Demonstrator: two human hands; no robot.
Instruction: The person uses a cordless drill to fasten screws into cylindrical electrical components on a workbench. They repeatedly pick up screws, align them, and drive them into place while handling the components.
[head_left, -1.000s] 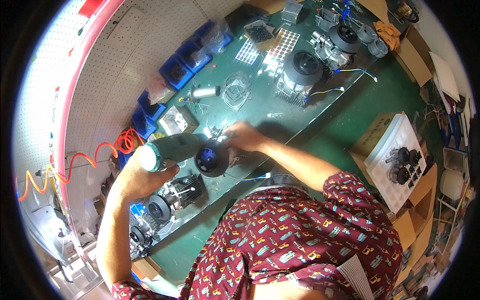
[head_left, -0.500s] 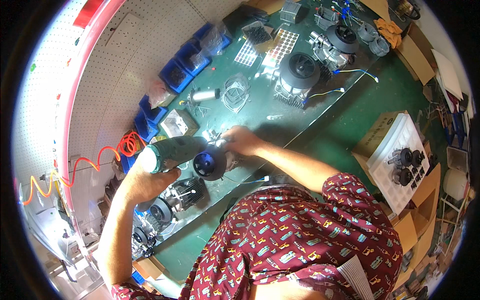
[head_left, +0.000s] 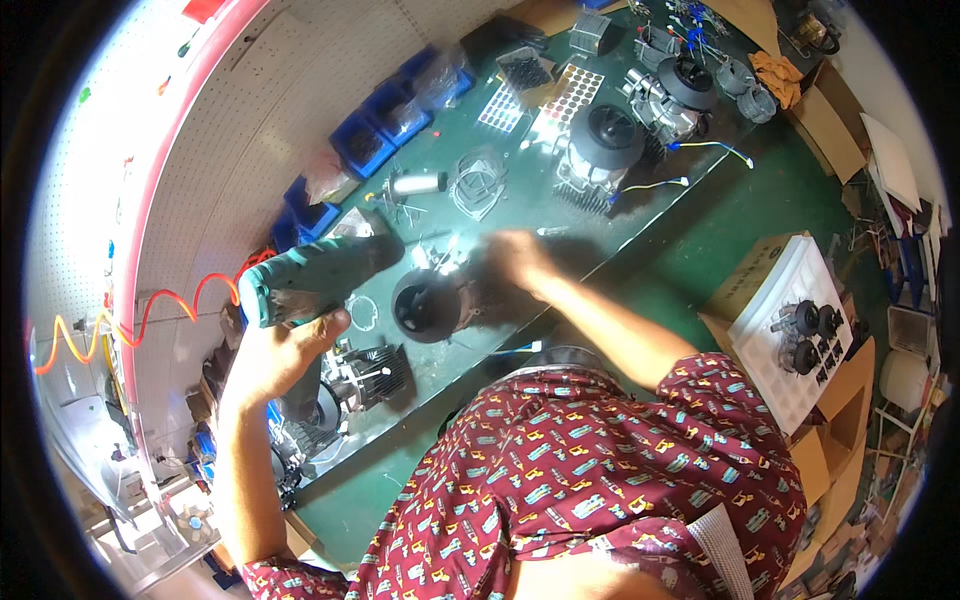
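Note:
My left hand (head_left: 278, 358) is wrapped round the handle of a green power drill (head_left: 325, 278), held above the bench with its nose pointing right. Just right of the drill's nose stands a metal motor unit with a black fan wheel (head_left: 425, 305), its wheel facing toward me. My right hand (head_left: 518, 262), smeared by motion, is over the bench to the right of that unit and apart from it; its fingers cannot be made out. Below the drill sits another finned motor unit (head_left: 375, 375), partly hidden by my left hand.
Two finished-looking fan units (head_left: 600, 145) with cables stand at the far right of the green bench (head_left: 530, 230). Blue bins (head_left: 363, 148) line the pegboard wall. Wire gaskets (head_left: 478, 185) and a silver cylinder (head_left: 418, 183) lie mid-bench. A red coiled hose (head_left: 165, 305) hangs left; a white tray (head_left: 790, 340) stands right.
The drill has moved up and left, away from the motor unit. My right hand has let go of the unit and moved right and away from me.

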